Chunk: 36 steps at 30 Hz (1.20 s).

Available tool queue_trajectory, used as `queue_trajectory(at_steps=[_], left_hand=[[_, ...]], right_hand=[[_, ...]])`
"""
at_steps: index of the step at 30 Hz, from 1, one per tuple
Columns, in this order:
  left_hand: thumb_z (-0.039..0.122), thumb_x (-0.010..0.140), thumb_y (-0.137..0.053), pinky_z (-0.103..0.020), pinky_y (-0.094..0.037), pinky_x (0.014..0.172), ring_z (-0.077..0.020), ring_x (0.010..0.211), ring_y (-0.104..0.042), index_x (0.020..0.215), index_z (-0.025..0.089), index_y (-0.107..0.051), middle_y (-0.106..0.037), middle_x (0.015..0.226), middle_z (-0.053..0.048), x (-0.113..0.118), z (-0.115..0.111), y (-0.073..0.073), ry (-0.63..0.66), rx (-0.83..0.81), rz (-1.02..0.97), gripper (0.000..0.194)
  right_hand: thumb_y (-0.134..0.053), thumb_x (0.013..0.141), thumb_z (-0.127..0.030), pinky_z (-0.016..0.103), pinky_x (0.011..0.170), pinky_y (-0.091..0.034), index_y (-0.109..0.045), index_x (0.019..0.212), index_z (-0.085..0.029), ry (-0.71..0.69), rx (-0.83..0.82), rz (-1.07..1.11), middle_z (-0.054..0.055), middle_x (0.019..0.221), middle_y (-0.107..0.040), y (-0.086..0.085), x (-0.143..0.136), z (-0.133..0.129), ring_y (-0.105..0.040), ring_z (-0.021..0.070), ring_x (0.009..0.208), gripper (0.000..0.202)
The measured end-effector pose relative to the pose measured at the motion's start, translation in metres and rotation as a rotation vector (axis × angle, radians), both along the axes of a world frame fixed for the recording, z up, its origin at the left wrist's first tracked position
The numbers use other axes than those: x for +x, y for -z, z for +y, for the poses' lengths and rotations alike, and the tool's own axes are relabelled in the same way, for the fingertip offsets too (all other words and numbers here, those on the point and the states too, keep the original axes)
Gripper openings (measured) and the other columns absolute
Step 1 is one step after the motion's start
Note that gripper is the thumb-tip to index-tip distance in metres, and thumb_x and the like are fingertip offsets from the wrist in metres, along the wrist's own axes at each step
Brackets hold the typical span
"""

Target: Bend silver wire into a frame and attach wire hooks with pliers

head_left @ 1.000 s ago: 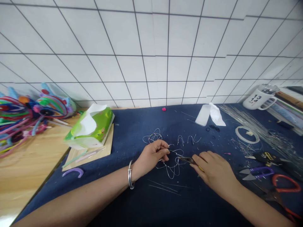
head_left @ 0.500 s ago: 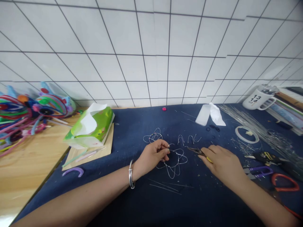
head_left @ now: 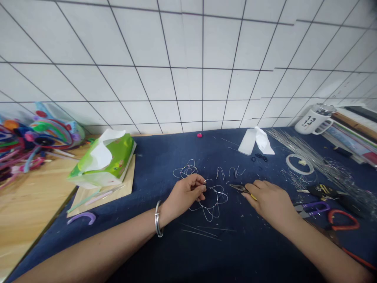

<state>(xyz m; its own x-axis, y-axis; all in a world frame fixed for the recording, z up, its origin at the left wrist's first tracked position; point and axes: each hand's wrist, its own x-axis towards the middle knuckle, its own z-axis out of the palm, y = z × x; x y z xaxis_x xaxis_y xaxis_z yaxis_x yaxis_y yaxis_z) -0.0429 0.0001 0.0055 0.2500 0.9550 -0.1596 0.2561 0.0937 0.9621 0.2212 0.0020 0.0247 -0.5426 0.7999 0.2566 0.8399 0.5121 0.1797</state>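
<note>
My left hand [head_left: 187,192] pinches a flower-shaped wire ring [head_left: 217,199] with looped petals, its fingers at the ring's upper left edge. My right hand [head_left: 266,198] is closed around needle-nose pliers [head_left: 239,188] with yellow on the handle. The pliers' tip points left, apart from the ring, beside a small curved bit of wire. Behind my left hand lies a second looped wire piece [head_left: 188,169] with small beads. Several bent wire hooks [head_left: 220,173] rest just beyond the pliers. Straight wires [head_left: 202,232] lie in front of the ring.
A green tissue pack [head_left: 119,157] sits at left, near a purple curved strip [head_left: 82,218] and colourful pipe-cleaner figures [head_left: 53,131]. On the right are a wire bundle [head_left: 291,143], a white ring [head_left: 299,164], purple-handled scissors [head_left: 315,208], red-handled pliers [head_left: 343,226] and a mug [head_left: 312,122].
The whole view has shifted, so everything appears slightly further left. Both hands keep the same hold on the wire ring and the pliers.
</note>
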Motion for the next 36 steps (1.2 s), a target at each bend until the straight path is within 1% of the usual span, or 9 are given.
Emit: queue_trajectory(at_steps=[5, 8, 10, 14, 19, 27, 32, 36], left_hand=[[0.028, 0.078, -0.048, -0.023, -0.048, 0.058, -0.011, 0.061, -0.059, 0.089, 0.018, -0.051, -0.06, 0.067, 0.0, 0.001, 0.0, -0.003, -0.006, -0.012, -0.012, 0.015], [0.028, 0.078, -0.048, -0.024, -0.048, 0.058, -0.0114, 0.061, -0.06, 0.089, 0.017, -0.051, -0.06, 0.065, 0.0, 0.001, 0.0, -0.004, -0.007, -0.022, -0.022, 0.016], [0.029, 0.079, -0.047, -0.024, -0.048, 0.058, -0.0115, 0.061, -0.06, 0.089, 0.017, -0.051, -0.06, 0.065, 0.0, 0.0, 0.0, -0.003, -0.015, -0.023, -0.03, 0.016], [0.029, 0.079, -0.047, -0.024, -0.049, 0.059, -0.011, 0.061, -0.06, 0.088, 0.017, -0.052, -0.06, 0.065, 0.0, -0.001, 0.0, -0.001, -0.037, -0.035, -0.088, 0.016], [0.027, 0.078, -0.049, -0.022, -0.047, 0.054, -0.0103, 0.058, -0.059, 0.087, 0.016, -0.05, -0.059, 0.066, 0.0, 0.0, -0.001, -0.002, -0.054, -0.072, -0.186, 0.014], [0.022, 0.077, -0.052, -0.02, -0.045, 0.05, -0.0093, 0.056, -0.058, 0.086, 0.015, -0.048, -0.06, 0.071, -0.003, 0.0, -0.004, -0.008, -0.079, -0.156, -0.294, 0.013], [0.022, 0.077, -0.052, -0.021, -0.045, 0.051, -0.0092, 0.056, -0.058, 0.087, 0.015, -0.048, -0.059, 0.072, -0.003, -0.001, -0.005, -0.008, -0.069, -0.179, -0.342, 0.013], [0.023, 0.078, -0.052, -0.021, -0.045, 0.051, -0.0094, 0.057, -0.058, 0.089, 0.015, -0.047, -0.059, 0.074, -0.004, -0.002, -0.005, -0.006, -0.064, -0.183, -0.367, 0.015]], right_hand=[[-0.042, 0.084, -0.034, 0.023, 0.057, -0.031, -0.058, 0.086, -0.021, 0.023, -0.029, 0.075, 0.001, 0.07, -0.054, -0.004, -0.004, -0.002, -0.051, 0.013, 0.067, 0.02], [-0.042, 0.084, -0.034, 0.024, 0.057, -0.032, -0.057, 0.088, -0.022, 0.017, -0.036, 0.09, 0.001, 0.07, -0.053, -0.009, -0.015, -0.006, -0.05, 0.013, 0.067, 0.02], [-0.042, 0.084, -0.033, 0.025, 0.059, -0.032, -0.057, 0.087, -0.021, -0.024, -0.027, 0.08, 0.001, 0.069, -0.053, -0.011, -0.025, -0.007, -0.049, 0.013, 0.066, 0.019], [-0.041, 0.085, -0.031, 0.027, 0.061, -0.031, -0.057, 0.087, -0.019, -0.05, 0.05, 0.066, 0.003, 0.07, -0.052, -0.013, -0.046, -0.007, -0.045, 0.0139, 0.065, 0.02], [-0.042, 0.085, -0.031, 0.028, 0.062, -0.03, -0.056, 0.096, -0.018, -0.05, 0.129, 0.042, 0.004, 0.073, -0.052, -0.01, -0.059, -0.004, -0.044, 0.0152, 0.068, 0.022], [-0.047, 0.082, -0.027, 0.03, 0.061, -0.027, -0.056, 0.099, -0.018, -0.082, 0.293, -0.016, 0.004, 0.07, -0.051, -0.004, -0.058, -0.001, -0.04, 0.0152, 0.067, 0.022], [-0.048, 0.081, -0.023, 0.031, 0.061, -0.026, -0.056, 0.099, -0.017, -0.1, 0.316, -0.055, 0.005, 0.071, -0.052, -0.003, -0.056, 0.002, -0.04, 0.0156, 0.068, 0.021], [-0.047, 0.081, -0.021, 0.031, 0.061, -0.026, -0.056, 0.1, -0.018, -0.11, 0.298, -0.071, 0.005, 0.074, -0.053, 0.0, -0.054, 0.003, -0.04, 0.0158, 0.069, 0.021]])
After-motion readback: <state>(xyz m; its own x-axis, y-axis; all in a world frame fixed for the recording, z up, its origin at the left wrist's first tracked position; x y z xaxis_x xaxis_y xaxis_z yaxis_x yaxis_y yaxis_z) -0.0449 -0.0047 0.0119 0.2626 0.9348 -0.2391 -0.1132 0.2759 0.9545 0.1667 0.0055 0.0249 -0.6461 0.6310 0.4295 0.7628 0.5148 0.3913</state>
